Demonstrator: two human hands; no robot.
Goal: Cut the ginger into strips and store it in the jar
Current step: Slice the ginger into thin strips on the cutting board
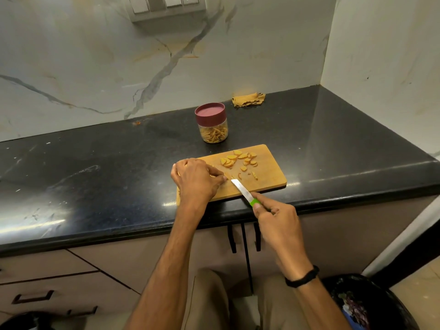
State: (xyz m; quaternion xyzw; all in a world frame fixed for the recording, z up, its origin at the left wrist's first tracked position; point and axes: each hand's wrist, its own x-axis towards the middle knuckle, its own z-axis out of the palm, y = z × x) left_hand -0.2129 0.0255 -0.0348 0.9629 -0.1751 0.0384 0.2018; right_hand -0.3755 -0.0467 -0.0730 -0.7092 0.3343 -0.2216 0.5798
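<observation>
A wooden cutting board lies at the counter's front edge. Several ginger slices sit piled at its far side, with a few cut strips nearer the middle. My left hand rests on the board's left part, its fingertips pinching a small ginger piece. My right hand grips the green handle of a knife, whose blade tip sits right beside those fingertips. Behind the board stands a clear jar with a maroon lid on, holding ginger strips.
The black granite counter stretches left and ends at a marble backsplash. A crumpled yellow cloth lies at the back near the right corner wall. Cabinet handles hang below the counter edge, and a dark bin stands at lower right.
</observation>
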